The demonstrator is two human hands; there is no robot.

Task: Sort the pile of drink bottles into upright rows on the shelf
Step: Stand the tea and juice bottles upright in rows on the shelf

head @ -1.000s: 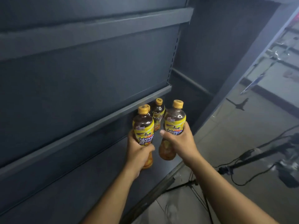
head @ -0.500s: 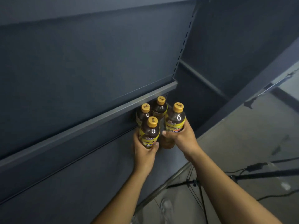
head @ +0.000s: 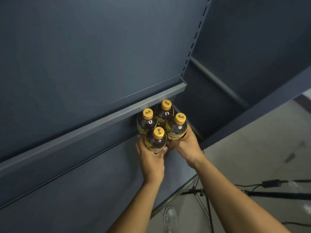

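Note:
Several brown tea bottles with yellow caps and yellow labels stand upright in a tight cluster at the right end of the lower dark blue shelf (head: 94, 190). My left hand (head: 150, 161) grips the front left bottle (head: 156, 139). Beside it, the front right bottle (head: 177, 127) is held by my right hand (head: 187, 145). Behind them stand a back left bottle (head: 146, 121) and a back right bottle (head: 165, 111), partly tucked under the shelf above. The bottles' bases are hidden by my hands.
The upper shelf's front lip (head: 101, 121) overhangs the back bottles. A slotted upright (head: 196, 36) divides this bay from the bay on the right. On the grey floor (head: 252, 148) at right lie cables and a black tripod leg (head: 276, 194).
Both hands have carried their bottles forward and down onto the lower shelf, up against the two standing at the back. The camera has tilted down and moved closer.

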